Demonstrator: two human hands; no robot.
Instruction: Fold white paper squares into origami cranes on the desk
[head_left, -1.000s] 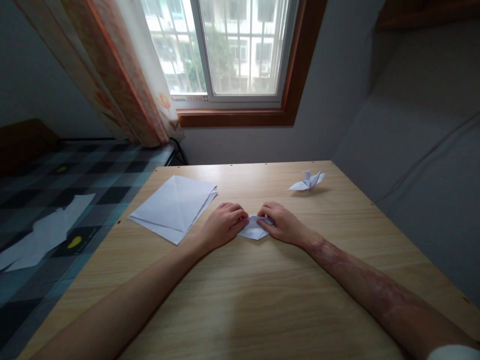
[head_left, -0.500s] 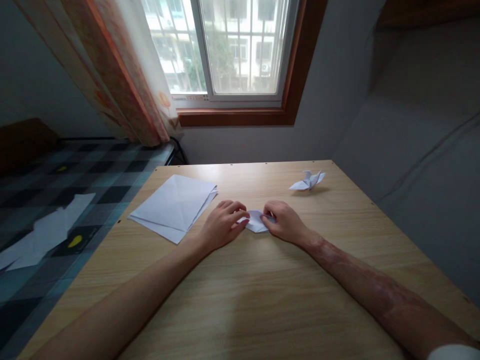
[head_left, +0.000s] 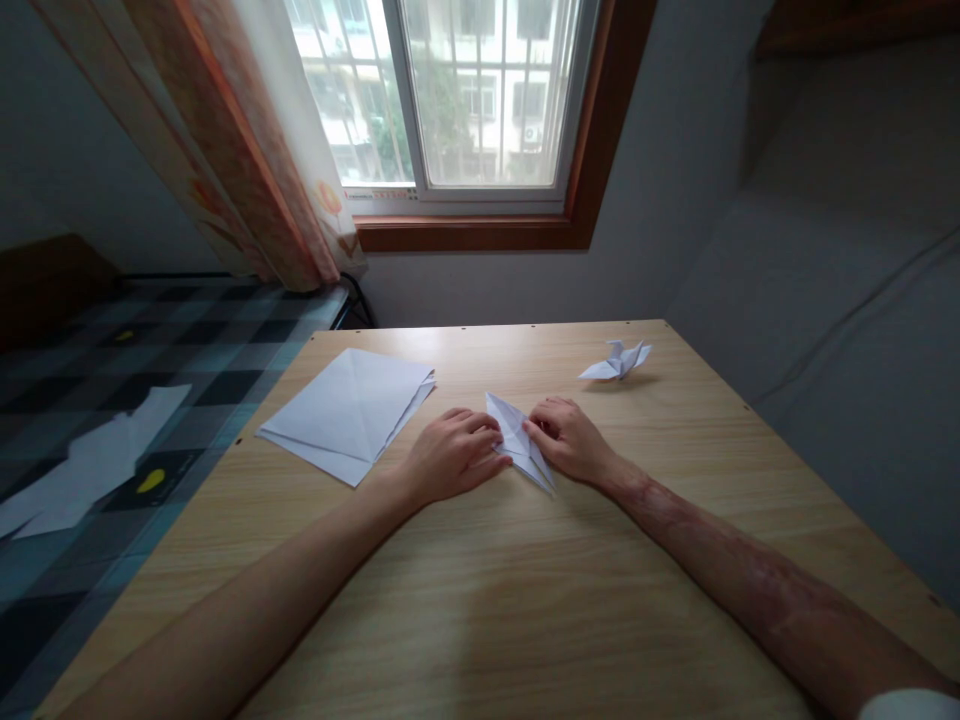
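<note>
A small white folded paper piece lies on the wooden table, spread into a long diamond with pointed ends. My left hand rests on its left side with curled fingers pinching the paper's edge. My right hand grips its right side, fingers bent onto the fold. Both hands meet over the middle of the paper, and part of it is hidden under the fingers.
A stack of white square sheets lies at the table's left. A finished white paper crane stands at the far right. A bed with a checked cover and loose paper is on the left, a window ahead.
The folded paper has opened from a small compact shape into a longer pointed diamond. Both hands stayed on it and shifted slightly.
</note>
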